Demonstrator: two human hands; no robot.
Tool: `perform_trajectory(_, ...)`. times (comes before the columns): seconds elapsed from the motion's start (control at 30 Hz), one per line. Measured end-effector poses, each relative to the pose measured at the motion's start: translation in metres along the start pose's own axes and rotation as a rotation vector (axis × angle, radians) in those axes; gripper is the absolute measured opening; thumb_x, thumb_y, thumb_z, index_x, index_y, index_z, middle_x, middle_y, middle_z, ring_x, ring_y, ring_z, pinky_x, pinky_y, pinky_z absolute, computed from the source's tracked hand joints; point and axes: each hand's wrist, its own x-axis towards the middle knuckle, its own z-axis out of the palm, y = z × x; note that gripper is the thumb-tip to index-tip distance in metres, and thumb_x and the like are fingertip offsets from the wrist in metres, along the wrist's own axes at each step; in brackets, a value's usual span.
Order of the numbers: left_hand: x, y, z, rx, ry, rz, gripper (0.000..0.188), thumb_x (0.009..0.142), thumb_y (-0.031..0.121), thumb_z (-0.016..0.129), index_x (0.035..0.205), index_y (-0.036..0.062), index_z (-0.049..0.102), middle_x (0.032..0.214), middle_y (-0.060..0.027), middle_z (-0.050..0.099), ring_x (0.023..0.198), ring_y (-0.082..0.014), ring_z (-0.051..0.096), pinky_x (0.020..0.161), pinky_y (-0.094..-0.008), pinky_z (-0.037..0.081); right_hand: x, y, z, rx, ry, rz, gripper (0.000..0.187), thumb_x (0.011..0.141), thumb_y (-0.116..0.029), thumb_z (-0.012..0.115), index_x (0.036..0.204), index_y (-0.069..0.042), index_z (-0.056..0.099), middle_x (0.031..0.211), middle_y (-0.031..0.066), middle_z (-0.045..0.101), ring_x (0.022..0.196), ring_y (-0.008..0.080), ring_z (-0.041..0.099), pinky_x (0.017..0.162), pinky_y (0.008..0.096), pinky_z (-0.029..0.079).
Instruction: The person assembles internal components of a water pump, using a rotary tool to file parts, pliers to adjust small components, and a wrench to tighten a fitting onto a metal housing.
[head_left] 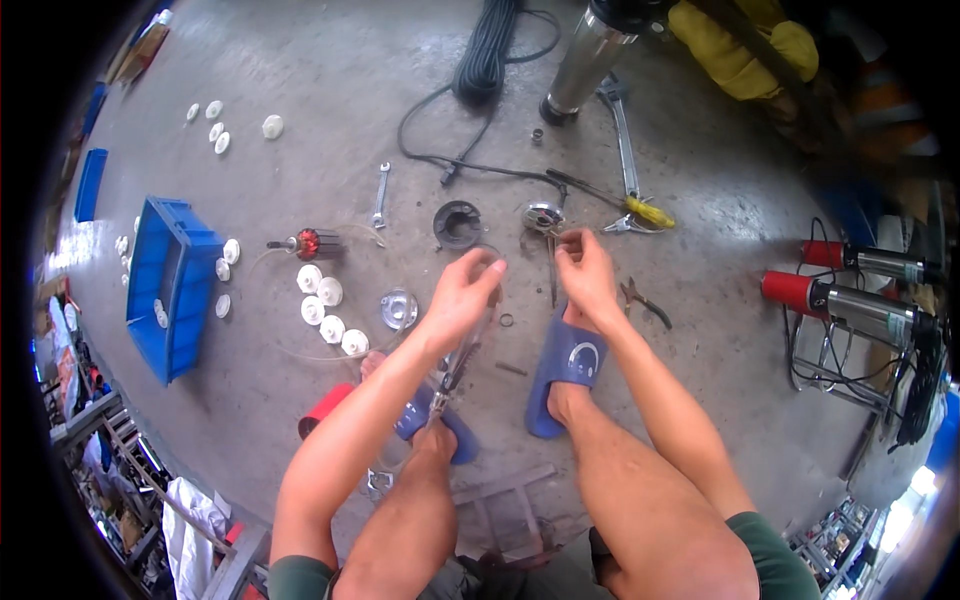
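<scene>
My left hand (468,292) is closed, thumb and fingertips pressed together; whatever sits in the pinch is too small to make out. To its right, my right hand (588,268) is also closed, its fingertips beside thin wires under a round metal fitting (543,215) with a black cable attached. What those fingers grip cannot be told. Just beyond my left hand lies a black ring-shaped part (459,224). A long metal piece (440,392) leans by my left foot, partly hidden by my forearm. Pliers (648,303) lie right of my right wrist.
White discs (312,310), a clear cup (398,309) and a copper-wound part (316,243) lie left, near a blue bin (170,290). Ahead are a wrench (381,195), coiled cable (485,60), steel cylinder (590,65), adjustable wrench (622,135) and yellow-handled screwdriver (650,212). Red-ended cylinders (860,305) rest right.
</scene>
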Motion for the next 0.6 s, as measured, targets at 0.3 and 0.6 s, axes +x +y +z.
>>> perform_trajectory(0.3, 0.015, -0.034, -0.005, 0.234, 0.002, -0.014, 0.027, 0.101, 0.027, 0.061, 0.111, 0.0021, 0.061, 0.076, -0.0033, 0.060, 0.059, -0.0112, 0.056, 0.053, -0.0276, 0.048, -0.060, -0.014, -0.002, -0.264, -0.416, -0.076, 0.021, 0.082, -0.013, 0.064, 0.100, -0.003, 0.067, 0.089, 0.0172, 0.070, 0.083, 0.0342, 0.070, 0.079, 0.0447, 0.054)
perform_trajectory(0.6, -0.052, -0.007, -0.039, 0.055, 0.117, 0.005, 0.034, 0.107, 0.035, 0.051, 0.114, 0.0029, 0.059, 0.069, -0.0026, 0.055, 0.056, -0.0109, 0.054, 0.052, -0.0274, 0.045, -0.113, 0.028, 0.050, -0.712, -0.857, -0.605, 0.026, 0.072, -0.026, 0.079, 0.086, -0.005, 0.071, 0.080, 0.0180, 0.071, 0.078, 0.0362, 0.071, 0.067, 0.0447, 0.058)
